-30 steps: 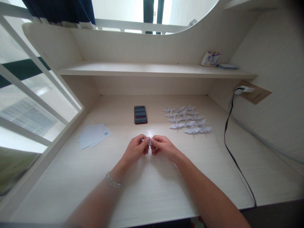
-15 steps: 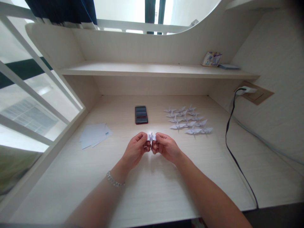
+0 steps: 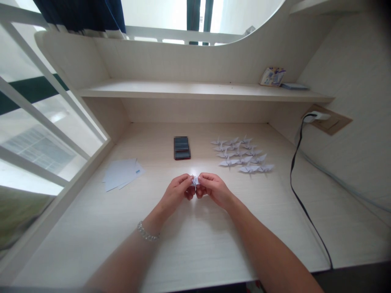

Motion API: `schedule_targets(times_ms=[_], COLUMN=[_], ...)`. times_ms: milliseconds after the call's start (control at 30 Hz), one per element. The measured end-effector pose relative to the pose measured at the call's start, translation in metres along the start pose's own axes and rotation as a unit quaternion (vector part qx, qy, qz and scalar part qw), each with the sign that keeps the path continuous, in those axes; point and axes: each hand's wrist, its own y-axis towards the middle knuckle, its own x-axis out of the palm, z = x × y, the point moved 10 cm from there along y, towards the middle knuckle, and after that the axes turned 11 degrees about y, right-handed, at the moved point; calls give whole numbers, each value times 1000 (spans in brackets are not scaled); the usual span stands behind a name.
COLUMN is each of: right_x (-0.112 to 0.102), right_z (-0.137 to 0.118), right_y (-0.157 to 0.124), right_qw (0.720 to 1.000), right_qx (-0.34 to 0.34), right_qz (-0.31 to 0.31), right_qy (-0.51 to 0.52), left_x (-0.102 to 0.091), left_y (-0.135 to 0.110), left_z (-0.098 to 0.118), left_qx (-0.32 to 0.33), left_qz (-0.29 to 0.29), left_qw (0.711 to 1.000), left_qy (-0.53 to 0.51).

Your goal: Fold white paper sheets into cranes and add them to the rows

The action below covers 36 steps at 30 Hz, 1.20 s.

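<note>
Between my fingertips is a small white paper crane (image 3: 195, 181), partly covered by the fingers. My left hand (image 3: 177, 189) pinches its left side, and my right hand (image 3: 213, 188) pinches its right side, thumbs on top. Both hands are close together over the middle of the desk. Several finished paper cranes (image 3: 241, 153) stand in rows to the right, beyond my right hand. A dark phone (image 3: 182, 147) lies flat just past my hands. To the left rests a small pile of white paper sheets (image 3: 121, 174).
A shelf (image 3: 183, 89) runs across the back of the desk (image 3: 195, 252), with a small colourful packet (image 3: 273, 76) at its right end. From a wall socket (image 3: 330, 119) a black cable (image 3: 292, 179) hangs down across the right side. White rails (image 3: 45, 73) border the left.
My hands have drawn slightly closer together and tipped downward a little. Less of the paper crane's sides shows now, with the fingers nearer its middle. The other things are unmoved.
</note>
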Motion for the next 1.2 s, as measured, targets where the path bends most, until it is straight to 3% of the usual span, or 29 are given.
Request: schedule_targets(times_ms=[233, 633, 1200], right_x=[-4, 18, 17], right_z=[0, -3, -4], right_y=[0, -3, -3], right_qw=[997, 983, 986], right_qx=[5, -1, -8], right_qz=[15, -41, -32], right_qy=[-78, 177, 162], left_x=[-3, 18, 19], left_y=[1, -7, -10], left_z=[0, 8, 13], left_qx=[7, -11, 4], left_qz=[7, -31, -26], left_qw=[999, 979, 981], left_qy=[52, -199, -193])
